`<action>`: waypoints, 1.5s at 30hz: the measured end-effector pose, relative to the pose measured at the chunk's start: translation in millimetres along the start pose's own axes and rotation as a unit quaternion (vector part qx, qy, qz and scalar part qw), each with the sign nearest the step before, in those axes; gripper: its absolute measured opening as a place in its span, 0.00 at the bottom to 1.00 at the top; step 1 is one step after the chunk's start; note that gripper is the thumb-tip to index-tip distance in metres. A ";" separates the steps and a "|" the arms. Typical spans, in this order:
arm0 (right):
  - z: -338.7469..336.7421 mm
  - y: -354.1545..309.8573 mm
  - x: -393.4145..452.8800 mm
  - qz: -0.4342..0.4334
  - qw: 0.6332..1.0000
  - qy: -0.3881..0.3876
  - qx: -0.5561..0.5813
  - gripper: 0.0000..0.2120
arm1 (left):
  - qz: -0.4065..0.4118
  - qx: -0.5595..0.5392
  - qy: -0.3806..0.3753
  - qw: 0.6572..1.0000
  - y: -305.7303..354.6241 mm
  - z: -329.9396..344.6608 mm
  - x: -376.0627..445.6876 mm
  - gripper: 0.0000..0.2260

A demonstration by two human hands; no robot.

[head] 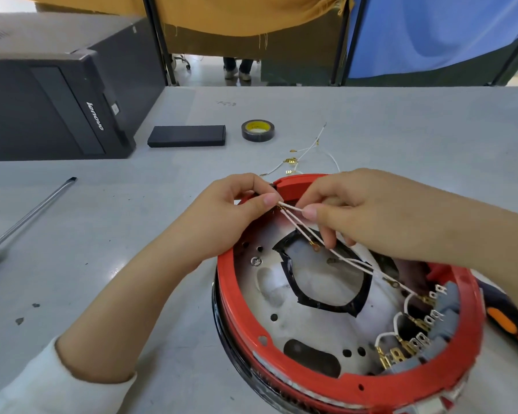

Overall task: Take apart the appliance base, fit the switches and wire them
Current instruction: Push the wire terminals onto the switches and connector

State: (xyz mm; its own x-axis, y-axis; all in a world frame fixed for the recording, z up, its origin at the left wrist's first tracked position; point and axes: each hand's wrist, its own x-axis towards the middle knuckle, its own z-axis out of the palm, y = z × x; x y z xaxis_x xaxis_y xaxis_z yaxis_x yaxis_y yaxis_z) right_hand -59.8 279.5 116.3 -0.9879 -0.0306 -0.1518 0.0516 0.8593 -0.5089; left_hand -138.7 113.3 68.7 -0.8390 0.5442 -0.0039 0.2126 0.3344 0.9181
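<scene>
While the red appliance base (pixel 350 294) sat open at near right | left hand (pixel 237 216) pinched white wires (pixel 293 209) above its far rim | right hand (pixel 365 210) pinched them too | switches (pixel 431 330) lined its right wall.

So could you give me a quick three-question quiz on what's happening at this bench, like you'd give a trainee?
1. True or false: both hands, the left hand and the right hand, pinch the white wires above the red appliance base.
2. What lies nearest the roll of tape on the table? A) the black box B) the screwdriver C) the computer case
3. Fill in: the grey switches sit along the base's ____ side.

Key: 1 true; 2 A; 3 right.
</scene>
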 end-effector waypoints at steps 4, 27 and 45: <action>-13.3 1.9 4.9 0.019 0.993 -0.086 0.076 0.09 | 0.018 0.021 0.002 1.000 -1.8 -2.9 1.4 0.08; 23.9 1.2 19.5 0.015 0.991 0.059 0.121 0.06 | 0.012 -0.005 0.031 0.999 -7.8 2.6 3.7 0.10; 26.8 1.8 20.4 0.029 0.990 0.001 0.138 0.07 | 0.033 0.003 0.026 0.999 -8.3 2.9 5.1 0.11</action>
State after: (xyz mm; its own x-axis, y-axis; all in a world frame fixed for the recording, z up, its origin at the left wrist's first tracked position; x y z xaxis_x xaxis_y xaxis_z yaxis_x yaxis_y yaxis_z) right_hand -75.9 266.7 89.6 -0.9824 0.0160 -0.1859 0.1457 0.6879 -0.7110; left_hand -143.3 115.6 59.9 -0.8478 0.5248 0.0764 0.2706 0.3043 0.9133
